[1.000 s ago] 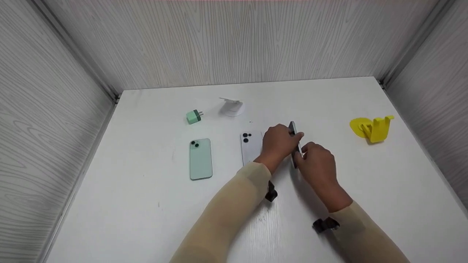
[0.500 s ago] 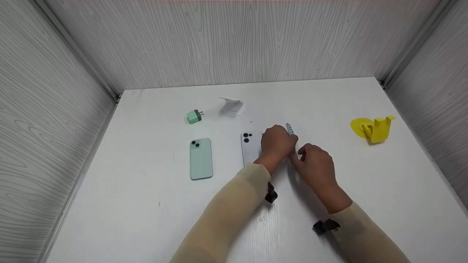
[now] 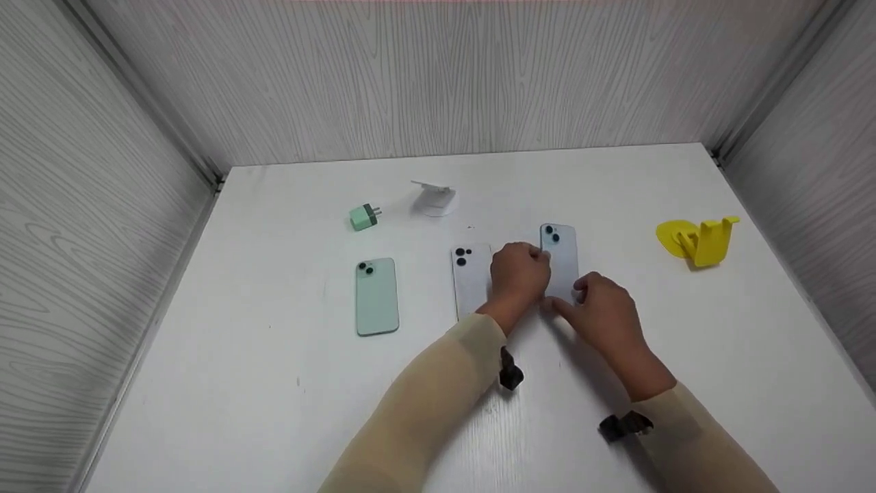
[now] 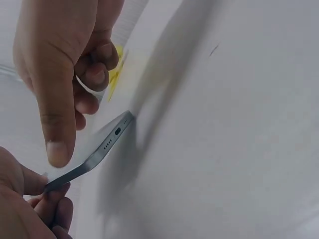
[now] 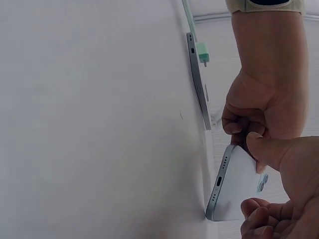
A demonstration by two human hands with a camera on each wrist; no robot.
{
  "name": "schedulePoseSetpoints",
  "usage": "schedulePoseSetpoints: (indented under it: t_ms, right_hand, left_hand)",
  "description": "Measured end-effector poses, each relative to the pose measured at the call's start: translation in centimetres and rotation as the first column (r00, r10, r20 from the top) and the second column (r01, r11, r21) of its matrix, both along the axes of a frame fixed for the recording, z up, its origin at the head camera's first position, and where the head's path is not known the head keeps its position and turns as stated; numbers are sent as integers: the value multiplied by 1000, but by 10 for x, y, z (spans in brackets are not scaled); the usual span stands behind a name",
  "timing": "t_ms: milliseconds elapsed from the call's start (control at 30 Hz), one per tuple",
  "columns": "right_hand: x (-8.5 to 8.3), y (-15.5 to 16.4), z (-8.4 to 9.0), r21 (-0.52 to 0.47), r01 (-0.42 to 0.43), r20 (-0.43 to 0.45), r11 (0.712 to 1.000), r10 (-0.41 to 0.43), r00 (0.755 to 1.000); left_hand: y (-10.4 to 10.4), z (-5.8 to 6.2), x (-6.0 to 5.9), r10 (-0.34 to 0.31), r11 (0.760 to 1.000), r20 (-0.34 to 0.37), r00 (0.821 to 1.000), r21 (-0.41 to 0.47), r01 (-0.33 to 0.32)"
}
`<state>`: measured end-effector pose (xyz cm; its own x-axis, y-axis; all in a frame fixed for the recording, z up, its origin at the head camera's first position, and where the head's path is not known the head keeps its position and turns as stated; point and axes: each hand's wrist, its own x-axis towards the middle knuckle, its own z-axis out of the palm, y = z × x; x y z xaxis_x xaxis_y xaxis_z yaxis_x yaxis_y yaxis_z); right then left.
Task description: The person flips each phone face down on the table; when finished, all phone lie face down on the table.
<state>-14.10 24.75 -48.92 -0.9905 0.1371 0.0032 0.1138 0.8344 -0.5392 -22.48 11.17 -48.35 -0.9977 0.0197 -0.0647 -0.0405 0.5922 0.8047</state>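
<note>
A light blue smartphone (image 3: 563, 263) with two rear cameras is tilted over the white table, back side up. My left hand (image 3: 518, 275) pinches its left edge, thumb above and fingers beneath, as the left wrist view shows. My right hand (image 3: 606, 311) is at the phone's near right side. Its thumb (image 4: 57, 142) stretches across the near end, and its other fingers are loosely bent beside the right edge. In the right wrist view the phone (image 5: 234, 186) has its lower corner close to the table. A white smartphone (image 3: 471, 281) lies partly hidden behind the left wrist.
Left on the table (image 3: 274, 383) lies a mint green smartphone (image 3: 376, 298). Behind it sits a green charger plug (image 3: 363, 218), with a white phone stand (image 3: 436, 200) to its right. A yellow phone stand (image 3: 698, 242) is at the right. Panels enclose the back and sides.
The light blue smartphone has turned from edge-on to back side up. My right hand has shifted slightly right and its fingers have loosened; my left hand still grips the phone's left edge.
</note>
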Motion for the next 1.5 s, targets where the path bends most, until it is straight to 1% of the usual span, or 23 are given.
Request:
schedulePoseSetpoints:
  t_ms: [100, 167, 333, 400, 467, 600, 833, 1000, 1200, 1333, 1500]
  right_hand:
    - [0, 7, 1, -23, 8, 37, 1000, -7, 999]
    - [-1, 13, 1, -44, 12, 77, 999, -8, 997]
    - [-5, 24, -2, -105, 13, 202, 994, 8, 979]
    - [-7, 27, -3, -119, 7, 232, 993, 21, 972]
    - [-8, 29, -4, -118, -3, 245, 993, 32, 969]
    - [-9, 30, -5, -115, -7, 251, 993, 36, 967]
    - [-12, 28, -4, -119, 4, 264, 993, 27, 964]
    - [-11, 29, -5, -117, 2, 238, 993, 26, 971]
    - [-10, 29, -6, -122, -5, 214, 993, 31, 976]
    - [-9, 30, -7, -126, 3, 221, 992, 25, 975]
    - [-10, 31, -8, -106, 3, 216, 994, 20, 976]
  left_hand:
    - [0, -3, 0, 22, 1000, 1, 1000, 6, -22]
    - [1, -5, 1, 32, 999, -4, 999, 2, -32]
    - [3, -9, 3, 57, 998, 10, 998, 34, -57]
    - [3, -10, 4, 60, 997, 17, 998, 47, -61]
    - [4, -10, 5, 58, 997, 16, 998, 52, -59]
    - [6, -11, 6, 45, 998, 15, 999, 52, -46]
    - [6, -9, 7, 32, 998, 41, 999, 61, -34]
    - [7, -9, 7, 14, 998, 69, 998, 68, -19]
    - [6, -13, 5, -1, 997, 67, 998, 78, -4]
    - [6, -15, 6, -36, 997, 65, 997, 69, 32]
    - [5, -16, 8, -96, 995, 31, 995, -3, 96]
